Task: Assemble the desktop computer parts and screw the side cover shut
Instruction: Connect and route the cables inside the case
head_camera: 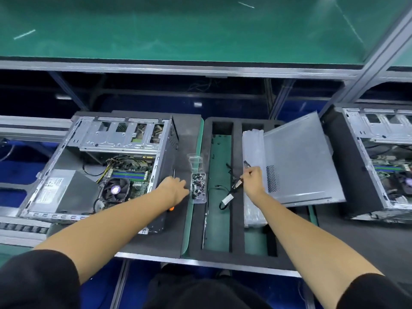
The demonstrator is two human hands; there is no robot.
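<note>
Meanwhile, no legible writing on the power supply label (50,188); right hand (253,179) pinching a cable (229,195), left hand's (172,188) grip unclear.

- Open grey metal desktop computer case (98,166) lying on its side at left, motherboard, fan and power supply exposed.
- Flat grey metal side cover (298,161) at right, tilted, vent holes near its lower-left corner.
- Clear plastic box of dark screws (198,186) between them.

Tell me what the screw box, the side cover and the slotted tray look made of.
Screw box: clear plastic, glossy; the screws show through.
Side cover: bare sheet metal, dull grey, with a punched vent grid.
Slotted tray: probably black foam, matte, thick soft-edged dividers.
</note>
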